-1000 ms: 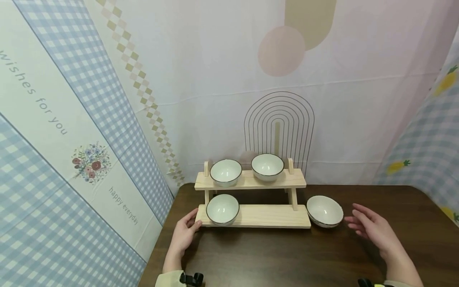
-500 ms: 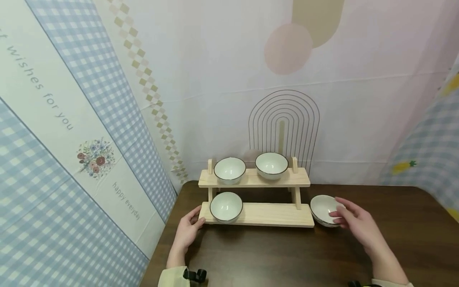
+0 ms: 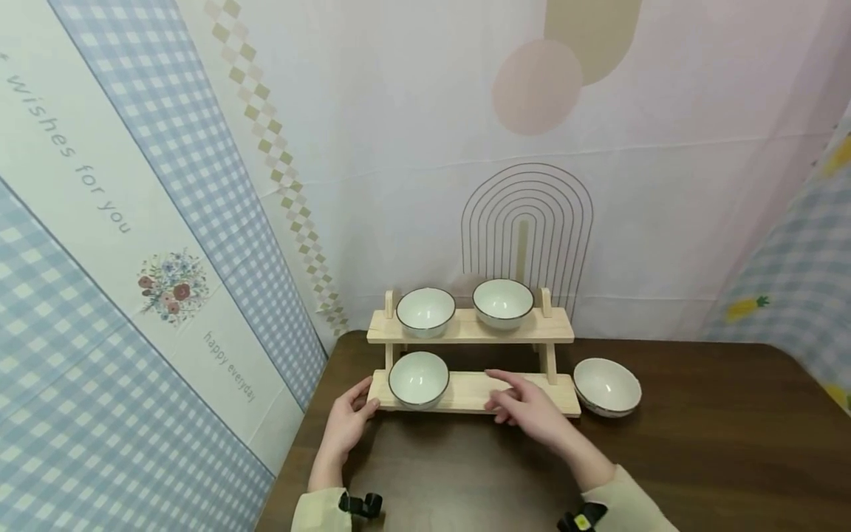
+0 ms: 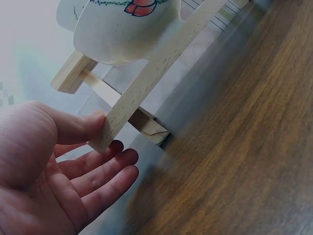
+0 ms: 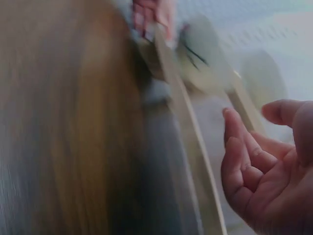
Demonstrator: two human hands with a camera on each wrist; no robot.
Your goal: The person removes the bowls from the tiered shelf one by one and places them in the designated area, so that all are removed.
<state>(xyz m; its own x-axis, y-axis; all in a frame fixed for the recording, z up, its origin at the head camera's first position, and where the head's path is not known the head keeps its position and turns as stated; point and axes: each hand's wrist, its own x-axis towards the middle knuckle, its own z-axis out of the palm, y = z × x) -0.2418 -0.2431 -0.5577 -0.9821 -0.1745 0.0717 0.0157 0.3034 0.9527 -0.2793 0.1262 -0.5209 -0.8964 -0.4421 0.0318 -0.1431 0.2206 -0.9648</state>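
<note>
My left hand (image 3: 346,425) pinches the left end of the lower board on a two-tier wooden display rack (image 3: 465,391); in the left wrist view its thumb lies on top and other fingers are underneath. Over the lower board, right of a white dark-rimmed bowl (image 3: 419,379), hovers my right hand (image 3: 530,411) with nothing in it. Its fingers are loosely bent, the index finger extended in the head view. Two similar bowls stand on the upper tier, one left (image 3: 425,312) and one right (image 3: 503,303). Another bowl (image 3: 608,387) sits on the table just beyond the rack's right end.
The rack stands near the back of a dark brown wooden table (image 3: 705,436). Behind it hangs a pale printed cloth (image 3: 399,185), with a blue checked cloth (image 3: 173,96) at the left. The right wrist view is blurred.
My right hand moved from beside the right-hand bowl to touch or cover its rim, then left over the lower board; that bowl stays on the table. My left hand keeps its hold.
</note>
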